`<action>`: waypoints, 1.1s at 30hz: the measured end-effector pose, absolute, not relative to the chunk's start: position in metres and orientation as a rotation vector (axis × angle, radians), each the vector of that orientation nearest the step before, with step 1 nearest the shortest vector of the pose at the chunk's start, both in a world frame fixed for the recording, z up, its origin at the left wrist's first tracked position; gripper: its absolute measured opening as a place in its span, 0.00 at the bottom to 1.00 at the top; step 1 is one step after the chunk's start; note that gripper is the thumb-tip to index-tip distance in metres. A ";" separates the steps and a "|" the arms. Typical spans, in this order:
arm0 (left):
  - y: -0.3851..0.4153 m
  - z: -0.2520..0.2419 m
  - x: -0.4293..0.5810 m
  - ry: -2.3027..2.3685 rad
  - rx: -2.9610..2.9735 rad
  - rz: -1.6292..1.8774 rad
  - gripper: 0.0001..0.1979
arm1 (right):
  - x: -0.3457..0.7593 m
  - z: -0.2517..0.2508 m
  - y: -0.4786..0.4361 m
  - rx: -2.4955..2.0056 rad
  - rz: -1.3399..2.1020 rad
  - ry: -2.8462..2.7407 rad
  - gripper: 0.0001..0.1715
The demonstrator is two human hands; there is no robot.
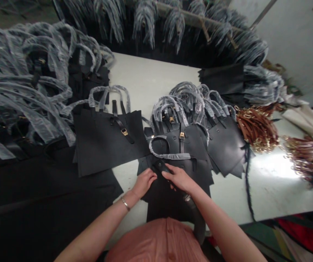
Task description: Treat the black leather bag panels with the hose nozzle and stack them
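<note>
A black handbag (172, 189) lies flat on the white table (268, 189) right in front of me, its handle (167, 155) wrapped in clear plastic. My left hand (144, 181) rests on the bag's upper left edge with fingers curled against it. My right hand (178, 178) is closed around a black strap (160, 165) at the top of the bag; the strap runs back under my wrist. A bracelet sits on my left wrist.
A finished black bag with a gold buckle (108, 140) lies to the left. A row of overlapping black bags (222, 142) fans out behind. Big heaps of wrapped-handle bags (22, 94) fill the left and back. Brown straps with gold clips (257, 127) pile at right.
</note>
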State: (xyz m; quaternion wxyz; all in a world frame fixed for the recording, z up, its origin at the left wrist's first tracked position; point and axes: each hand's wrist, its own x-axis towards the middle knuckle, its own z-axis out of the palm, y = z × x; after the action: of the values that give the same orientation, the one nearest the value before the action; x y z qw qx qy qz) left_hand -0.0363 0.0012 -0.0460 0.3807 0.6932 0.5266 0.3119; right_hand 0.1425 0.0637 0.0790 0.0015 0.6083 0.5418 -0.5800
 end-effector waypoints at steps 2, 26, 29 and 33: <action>0.002 -0.047 -0.036 1.332 1.783 0.809 0.09 | 0.129 0.077 0.070 1.926 -1.761 1.759 0.35; 0.023 -0.023 -0.039 1.567 1.406 0.536 0.08 | 0.156 0.095 0.054 1.919 -1.626 1.881 0.36; 0.040 0.003 -0.038 1.734 1.498 0.623 0.05 | 0.166 0.098 0.038 1.901 -1.570 1.863 0.37; 0.083 0.036 -0.005 1.657 1.716 0.980 0.04 | 0.166 0.099 0.025 1.937 -1.476 1.906 0.37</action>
State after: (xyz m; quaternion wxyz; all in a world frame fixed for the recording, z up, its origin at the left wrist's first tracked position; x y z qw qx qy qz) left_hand -0.0048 0.0831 0.0355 0.2776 0.6393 0.6171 0.3652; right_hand 0.1663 0.0250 0.0986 0.0244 0.6262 0.6162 -0.4770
